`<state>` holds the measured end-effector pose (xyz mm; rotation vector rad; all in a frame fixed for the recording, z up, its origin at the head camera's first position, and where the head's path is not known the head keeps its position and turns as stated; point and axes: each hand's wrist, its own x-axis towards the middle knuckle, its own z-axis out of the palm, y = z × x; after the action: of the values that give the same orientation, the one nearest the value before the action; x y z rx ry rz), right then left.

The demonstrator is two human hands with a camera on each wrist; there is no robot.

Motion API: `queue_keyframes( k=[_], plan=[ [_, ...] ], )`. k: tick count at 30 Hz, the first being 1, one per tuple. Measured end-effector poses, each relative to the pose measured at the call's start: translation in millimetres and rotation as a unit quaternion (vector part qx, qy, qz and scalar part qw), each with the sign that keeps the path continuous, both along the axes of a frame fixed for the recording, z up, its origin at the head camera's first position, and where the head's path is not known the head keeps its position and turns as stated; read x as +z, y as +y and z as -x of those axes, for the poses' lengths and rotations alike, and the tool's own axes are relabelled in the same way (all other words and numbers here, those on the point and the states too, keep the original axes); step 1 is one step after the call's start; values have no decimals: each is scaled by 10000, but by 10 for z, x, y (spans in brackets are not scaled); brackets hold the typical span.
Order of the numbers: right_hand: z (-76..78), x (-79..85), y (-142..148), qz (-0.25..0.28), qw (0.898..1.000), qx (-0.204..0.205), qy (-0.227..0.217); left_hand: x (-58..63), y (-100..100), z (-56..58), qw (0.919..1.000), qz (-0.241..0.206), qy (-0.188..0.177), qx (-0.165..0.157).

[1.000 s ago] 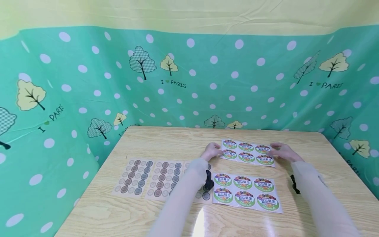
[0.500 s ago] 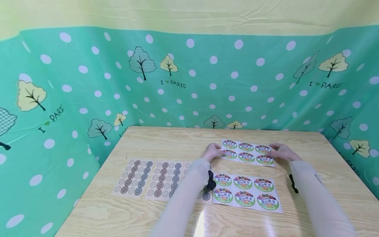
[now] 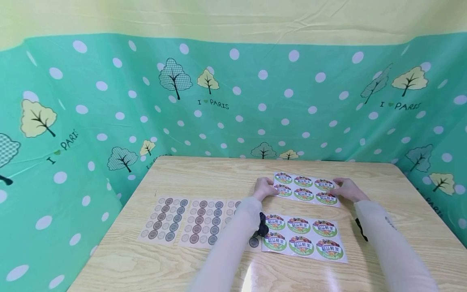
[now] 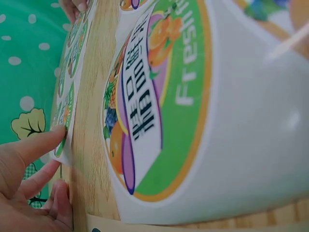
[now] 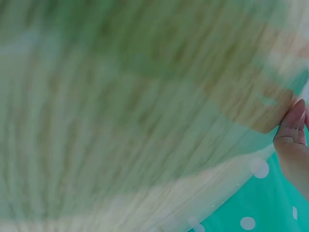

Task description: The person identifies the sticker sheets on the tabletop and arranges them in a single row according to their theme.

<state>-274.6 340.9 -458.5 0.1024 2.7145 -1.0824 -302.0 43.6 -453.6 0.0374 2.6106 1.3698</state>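
A white sheet of round fruit stickers point(image 3: 308, 195) lies near the back of the table, between the two hands. My left hand point(image 3: 265, 189) pinches its left edge, the thumb lying over the corner sticker. My right hand point(image 3: 348, 189) holds the right edge between thumb and fingers; in the right wrist view only part of this hand point(image 5: 292, 140) shows, at the right border. Nearer to me a second sheet of the same fruit stickers point(image 3: 311, 254) lies flat. In the left wrist view this nearer sheet point(image 4: 251, 135) fills much of the picture, beyond the left fingers.
Three sheets of small round brown and grey stickers lie in a row at left: the left sheet point(image 3: 163, 219), the middle sheet point(image 3: 202, 221) and a right sheet point(image 3: 230, 211) partly under the left sleeve. A green dotted curtain point(image 3: 219, 134) borders the wooden table point(image 3: 204, 174).
The left hand and sleeve have shifted slightly to the right, the thumb reaching further over the sticker sheet. The right hand has barely moved, and the sheets stay almost in place.
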Motion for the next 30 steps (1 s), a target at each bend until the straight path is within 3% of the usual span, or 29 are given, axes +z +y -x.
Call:
queue_keyframes(
  k=[7,10,12,14,15,17,19,20,22,25,27,30],
  plan=[
    [-7,2,-21,-44,10000,-37,15,8,7,-1,9999,-100,-73,50],
    [-9,5,-19,-48,9999,-66,-60,-118,34,102,10000,17,36,-16],
    [-10,6,-18,-34,9999,-94,-105,-447,61,297,9988,21,473,-104],
    [-10,3,-18,-29,9999,-115,-119,-631,73,416,9979,89,623,-176],
    [-12,3,-22,-21,9998,-127,-117,-653,77,428,9977,108,645,-170],
    [-14,2,-38,-10,9997,-223,-73,-581,71,347,9979,99,628,-112],
    [-9,-3,-45,-28,9998,-215,-30,-177,38,85,9995,124,289,-31],
    [-10,-3,-50,-43,9997,-221,-19,-10,22,-41,9994,128,315,8],
    [-11,-4,-58,-64,9997,-235,6,133,1,-145,9995,121,290,28],
    [-20,-4,-59,-72,9997,-225,-2,115,-26,-111,9996,99,243,-61],
    [-28,-13,-61,-49,9996,-285,13,-40,-13,3,9996,95,235,-97],
    [-35,-30,-58,-30,9994,-328,84,-46,-13,2,9995,69,278,-135]
  ],
)
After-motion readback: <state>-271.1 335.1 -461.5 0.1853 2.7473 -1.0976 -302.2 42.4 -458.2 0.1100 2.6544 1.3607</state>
